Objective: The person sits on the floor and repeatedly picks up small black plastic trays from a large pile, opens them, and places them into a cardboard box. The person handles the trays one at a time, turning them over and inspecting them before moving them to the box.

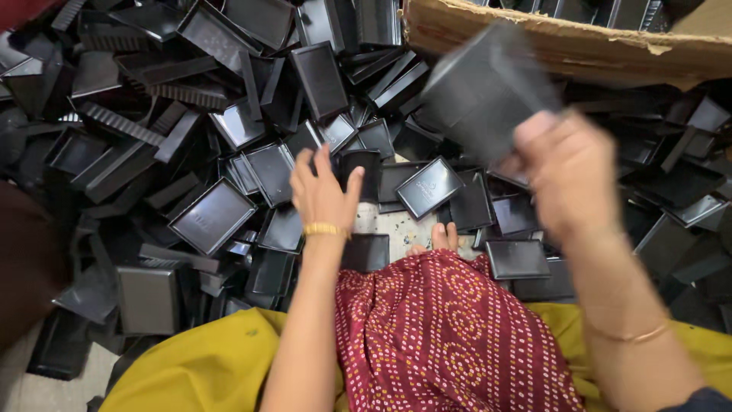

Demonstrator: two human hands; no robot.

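1. Your left hand [324, 194] lies open, fingers spread, on a small black tray [360, 174] in the heap.
2. Your right hand [568, 175] clamps a stack of black trays [484, 88], raised above the pile and blurred.
3. Beyond, a cardboard box [564, 42] is cut off by the frame edge.

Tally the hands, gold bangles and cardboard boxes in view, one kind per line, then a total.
Hands: 2, left hand and right hand
Gold bangles: 2, left bangle and right bangle
Cardboard boxes: 1, cardboard box
Total: 5
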